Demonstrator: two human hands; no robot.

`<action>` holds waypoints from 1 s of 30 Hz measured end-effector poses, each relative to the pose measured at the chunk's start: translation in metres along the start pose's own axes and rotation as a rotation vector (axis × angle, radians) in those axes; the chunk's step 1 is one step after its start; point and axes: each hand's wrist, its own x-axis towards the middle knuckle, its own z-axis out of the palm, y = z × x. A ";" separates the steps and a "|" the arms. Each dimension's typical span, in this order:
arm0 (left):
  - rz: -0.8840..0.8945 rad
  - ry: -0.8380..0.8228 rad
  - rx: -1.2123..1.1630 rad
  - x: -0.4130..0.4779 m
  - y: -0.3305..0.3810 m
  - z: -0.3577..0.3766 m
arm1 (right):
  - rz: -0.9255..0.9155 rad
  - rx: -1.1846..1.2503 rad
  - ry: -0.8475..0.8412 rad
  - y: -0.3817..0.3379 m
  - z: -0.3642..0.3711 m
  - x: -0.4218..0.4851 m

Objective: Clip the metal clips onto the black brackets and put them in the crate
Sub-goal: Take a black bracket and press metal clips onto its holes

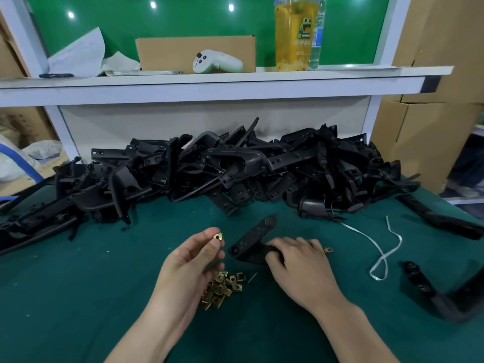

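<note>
The pile (235, 169) sprawls at twelve o'clock. My right hand (296, 260) curls round one bracket (252, 238), stiff and light I'd judge, held at its bend. Spare clips (222, 286) heap at six. My left hand (191, 260) pinches a clip (218, 236): tiny, slick, best gripped by its edges.

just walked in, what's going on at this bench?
A person is fitting clips to brackets by hand. The left hand pinches one brass-coloured metal clip just above the green mat, apart from the bracket. The right hand holds a black bracket down on the mat. A small pile of loose clips lies by the left wrist, and a big heap of brackets waits at the back.
</note>
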 end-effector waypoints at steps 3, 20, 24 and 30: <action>0.145 0.077 0.357 -0.002 -0.004 0.004 | -0.017 -0.006 -0.016 -0.002 0.000 0.000; 0.141 0.043 0.468 0.002 -0.010 0.017 | -0.062 -0.047 -0.030 -0.005 -0.001 0.000; 0.158 0.049 0.490 0.001 -0.010 0.018 | -0.054 -0.055 -0.033 -0.004 0.000 0.000; 0.227 -0.024 0.729 -0.007 -0.015 0.014 | -0.041 -0.060 -0.026 -0.004 0.001 0.001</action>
